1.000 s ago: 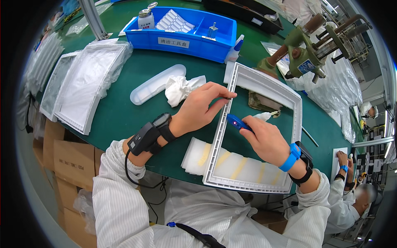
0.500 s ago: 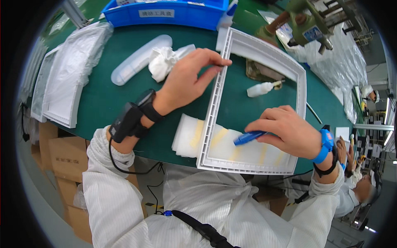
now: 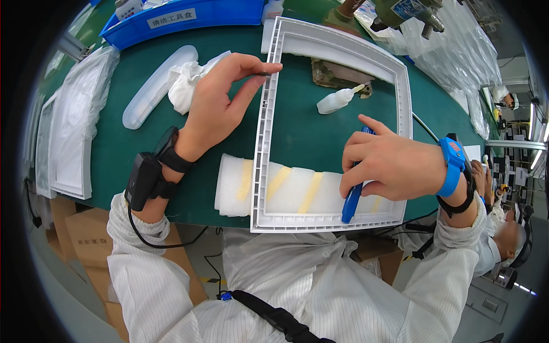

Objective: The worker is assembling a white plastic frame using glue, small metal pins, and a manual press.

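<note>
A white rectangular plastic frame (image 3: 261, 140) with a ribbed edge lies before me, its near part over a roll of white foam (image 3: 231, 188) banded with yellow tape. My left hand (image 3: 220, 100) is at the upper part of the frame's left rail. Its thumb and forefinger pinch a small dark thing too small to name. Within the frame opening, my right hand (image 3: 392, 163) grips a slim blue pen-like tool (image 3: 353, 203), its lower end pointing toward the frame's near rail. The right forefinger is extended away from the tool.
Inside the frame opening lies a small white dropper bottle (image 3: 334, 102), near a green metal machine base (image 3: 337, 74). A crumpled white cloth (image 3: 183, 86) and a long translucent case (image 3: 151, 97) sit left. Behind are a blue bin (image 3: 211, 14) and plastic bags (image 3: 452, 57); wrapped panels (image 3: 74, 126) stand far left.
The blue tool has swung from a sideways slant to nearly upright in my right hand, and the right forefinger has stretched out. My left hand stays at the frame's left rail. The whole view has shifted.
</note>
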Demonstrator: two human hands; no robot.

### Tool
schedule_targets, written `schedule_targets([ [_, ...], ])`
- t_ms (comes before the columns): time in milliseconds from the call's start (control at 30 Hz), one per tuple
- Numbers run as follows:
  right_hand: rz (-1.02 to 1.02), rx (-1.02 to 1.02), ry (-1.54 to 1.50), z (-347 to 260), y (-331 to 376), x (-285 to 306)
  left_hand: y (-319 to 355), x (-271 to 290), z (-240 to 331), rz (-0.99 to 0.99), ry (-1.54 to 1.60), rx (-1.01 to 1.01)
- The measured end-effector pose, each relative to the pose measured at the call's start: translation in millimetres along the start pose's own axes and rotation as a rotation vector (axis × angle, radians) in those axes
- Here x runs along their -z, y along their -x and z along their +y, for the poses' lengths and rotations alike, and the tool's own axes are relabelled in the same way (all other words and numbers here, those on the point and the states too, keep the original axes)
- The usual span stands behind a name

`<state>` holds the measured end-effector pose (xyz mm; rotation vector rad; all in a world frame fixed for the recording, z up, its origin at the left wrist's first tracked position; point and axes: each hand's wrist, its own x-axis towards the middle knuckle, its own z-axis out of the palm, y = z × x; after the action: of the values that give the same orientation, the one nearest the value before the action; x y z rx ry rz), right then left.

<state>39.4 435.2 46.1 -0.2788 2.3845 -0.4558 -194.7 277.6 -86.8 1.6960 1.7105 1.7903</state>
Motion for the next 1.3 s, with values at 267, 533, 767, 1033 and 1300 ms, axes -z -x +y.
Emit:
schedule_targets([
  [267, -0.018, 0.013, 0.007, 0.5, 3.2, 0.3, -1.5, 0.3, 2.7, -0.008, 0.012, 0.022],
  [533, 0.365, -0.242, -0.422, 0.0, 32.0, -12.0, -0.3, 4.5, 10.0, -0.094, 0.015, 0.094],
  [767, 0.944, -0.352, -1.493, 5.8, 22.8, -79.4, -0.3, 4.1, 9.7, -0.084, 0.016, 0.062],
  [1033, 0.689, -0.222, -0.579, 0.9, 6.8, -77.3, -1.4, 3.6, 9.5, -0.08, 0.024, 0.069],
  [1300, 0.339, -0.199, -0.438, 13.8, -4.5, -63.1, -1.0, 3.0, 12.3, -0.089, 0.015, 0.056],
])
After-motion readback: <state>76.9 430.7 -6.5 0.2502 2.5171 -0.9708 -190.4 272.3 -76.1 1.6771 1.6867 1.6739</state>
